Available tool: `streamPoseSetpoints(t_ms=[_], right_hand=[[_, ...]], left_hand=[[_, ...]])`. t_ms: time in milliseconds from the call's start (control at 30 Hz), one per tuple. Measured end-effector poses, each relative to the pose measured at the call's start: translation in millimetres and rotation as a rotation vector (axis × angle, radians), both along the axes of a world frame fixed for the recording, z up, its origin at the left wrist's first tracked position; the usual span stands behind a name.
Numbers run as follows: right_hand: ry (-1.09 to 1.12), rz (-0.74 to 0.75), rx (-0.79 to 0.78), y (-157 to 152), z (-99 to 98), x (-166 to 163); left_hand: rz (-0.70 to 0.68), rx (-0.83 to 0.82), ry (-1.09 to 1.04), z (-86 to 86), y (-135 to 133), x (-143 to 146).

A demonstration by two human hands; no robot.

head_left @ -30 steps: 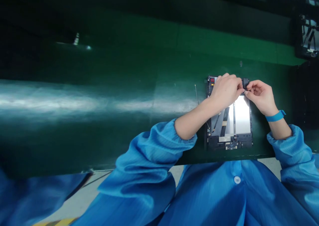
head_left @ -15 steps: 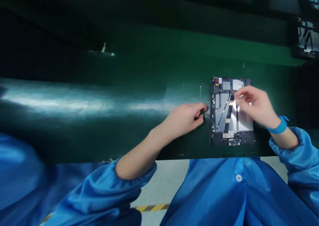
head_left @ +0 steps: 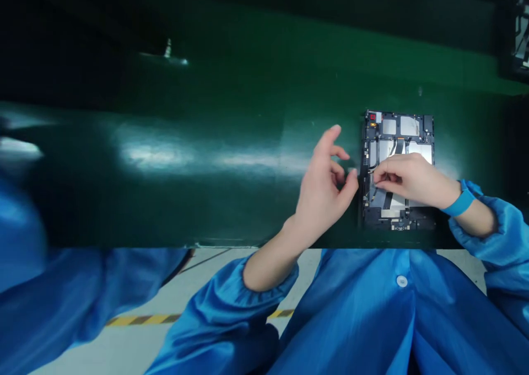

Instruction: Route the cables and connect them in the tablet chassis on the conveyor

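Note:
An opened tablet-like device (head_left: 421,218) lies flat on the green bench, its inside showing silver plates, black ribbon cables and small parts along a black frame. Over its left half, my right hand (head_left: 413,179) has thumb and forefinger pinched together; whatever they hold, if anything, is too small to make out. My left hand (head_left: 320,190) is just left of the device, forefinger raised and thumb apart from it, the other fingers curled. A small pale glint shows by the left thumb tip, and I cannot tell what it is.
The green bench (head_left: 231,209) extends far to the left, with its front edge near my body. A small shiny item (head_left: 168,49) lies at the back left. Another dark device (head_left: 521,38) is partly visible at the far right. A co-worker's blue sleeve (head_left: 20,237) shows at the left.
My right hand has moved left and down across the device and now pinches near its left side. My left hand has turned upward and its fingers have spread. The view has shifted slightly.

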State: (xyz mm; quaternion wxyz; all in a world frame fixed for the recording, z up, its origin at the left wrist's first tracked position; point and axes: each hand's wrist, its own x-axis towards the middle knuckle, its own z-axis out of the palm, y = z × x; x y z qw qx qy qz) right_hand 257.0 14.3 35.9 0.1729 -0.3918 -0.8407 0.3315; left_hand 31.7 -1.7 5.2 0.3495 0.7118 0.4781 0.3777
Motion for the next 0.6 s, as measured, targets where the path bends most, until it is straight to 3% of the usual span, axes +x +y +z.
streamPoseSetpoints(t_ms=[100, 167, 600], right_hand=[[-0.019, 0.045, 0.112, 10.1, -6.2, 3.6], [-0.006, 0.059, 0.155, 16.4, -11.8, 0.9], [0.163, 0.012, 0.063, 33.0, -27.7, -5.1]], left_hand=[[-0.117, -0.393, -0.172, -10.3, -2.9, 7.4], [-0.129, -0.518, -0.239, -13.1, -4.1, 9.9], [-0.090, -0.608, -0.267, -8.0, -6.6, 10.0]])
